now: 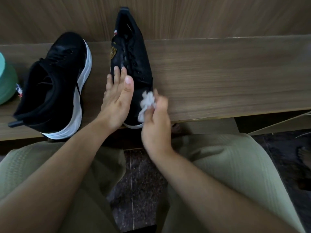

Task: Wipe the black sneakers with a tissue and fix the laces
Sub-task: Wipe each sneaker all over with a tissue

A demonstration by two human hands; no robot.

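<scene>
Two black sneakers lie on a wooden surface (218, 78). The right sneaker (134, 52) points toe toward the person, heel up against the wooden wall behind. The left hand (117, 101) lies along its left side with straight, spread fingers (116, 71) pressed flat on the upper beside the laces (129, 56), thumb raised above the toe area. The right hand (156, 125) pinches a crumpled white tissue (147, 101) in curled fingers and holds it against the toe part of that sneaker, near its white sole rim at the surface's front edge. The tissue and that hand are slightly blurred.

The left sneaker (55, 84) lies well to the left, tipped on its side, white sole toward the other sneaker, opening toward the person, a loose lace trailing over the sole. A green round object (6, 81) sits at the far left edge, just beside it. Below are the person's knees in olive trousers and a dark speckled floor.
</scene>
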